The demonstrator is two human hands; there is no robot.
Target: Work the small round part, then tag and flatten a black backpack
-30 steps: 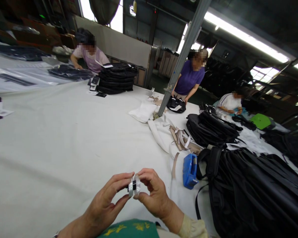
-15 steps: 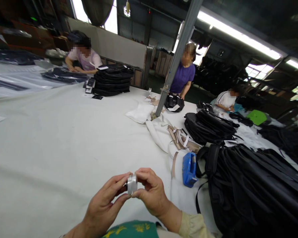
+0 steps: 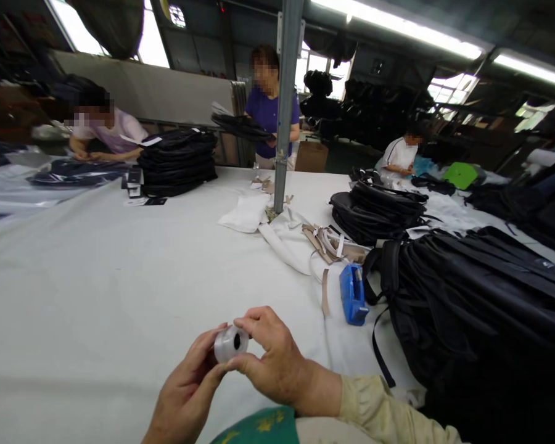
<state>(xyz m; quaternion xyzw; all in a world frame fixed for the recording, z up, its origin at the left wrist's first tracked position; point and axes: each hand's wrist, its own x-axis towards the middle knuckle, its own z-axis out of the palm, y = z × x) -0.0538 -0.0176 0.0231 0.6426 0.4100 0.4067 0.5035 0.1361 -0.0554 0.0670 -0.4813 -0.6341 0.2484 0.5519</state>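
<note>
A small roll of clear tape (image 3: 224,347), whitish with a dark hole at its centre, is held low in the middle of the view, above the white table. My left hand (image 3: 187,382) grips its left side between thumb and fingers. From the right, my right hand (image 3: 277,361) pinches the roll's rim with thumb and fingertips. The fingertips behind the roll are partly hidden. To the right of my hands a blue tape dispenser (image 3: 352,299) rests on the table.
Black backpacks (image 3: 462,308) are heaped at the right, with another pile (image 3: 374,209) behind. Paper strips (image 3: 330,242) lie near a metal post (image 3: 284,111). A black stack (image 3: 178,163) stands at the far left. Three co-workers are around the tables; one holds a flat black item (image 3: 243,126).
The roll has turned so its holed face shows more, and my hands have shifted slightly left with it. The view has swung right. The purple-shirted co-worker has lifted a black item.
</note>
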